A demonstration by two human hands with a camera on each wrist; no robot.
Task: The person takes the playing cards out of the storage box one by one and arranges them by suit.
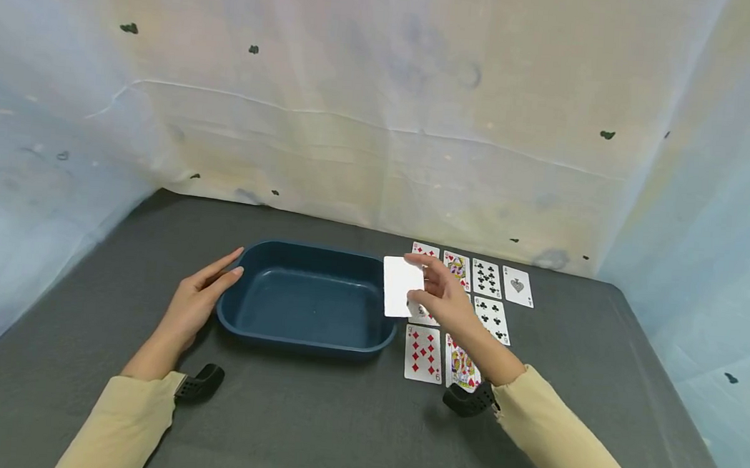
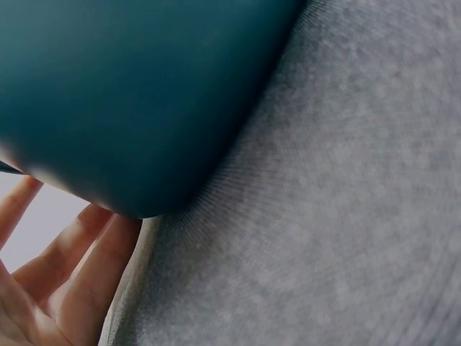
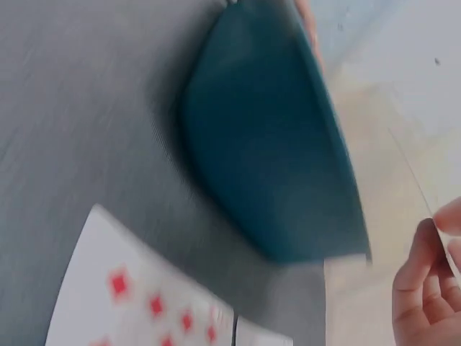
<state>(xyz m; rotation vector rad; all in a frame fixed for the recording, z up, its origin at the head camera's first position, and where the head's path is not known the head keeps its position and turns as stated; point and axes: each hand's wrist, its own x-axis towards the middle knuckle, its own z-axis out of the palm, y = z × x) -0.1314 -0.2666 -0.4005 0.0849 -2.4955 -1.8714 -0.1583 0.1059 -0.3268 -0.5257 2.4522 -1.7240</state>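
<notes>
A dark blue rectangular tub [image 1: 306,345] stands on the grey table. My left hand [image 1: 193,302] rests against its left end, fingers fairly straight, fingertips at the rim; the left wrist view shows these fingers [image 2: 101,267] along the tub's outer wall. Over the tub's right edge, my right hand [image 1: 442,295] pinches a playing card [image 1: 399,287] between thumb and fingers. The card's white side faces the head camera, with no print showing on it. In the right wrist view, the card [image 3: 410,167] appears almost edge-on in the fingers [image 3: 418,267].
Face-up playing cards lie in rows right of the tub, partly hidden by my right hand and forearm. Among them are a nine of diamonds [image 1: 423,354], an ace of spades [image 1: 517,286] and a six of clubs [image 1: 493,320]. A pale patterned cloth [image 1: 380,155] hangs behind the table.
</notes>
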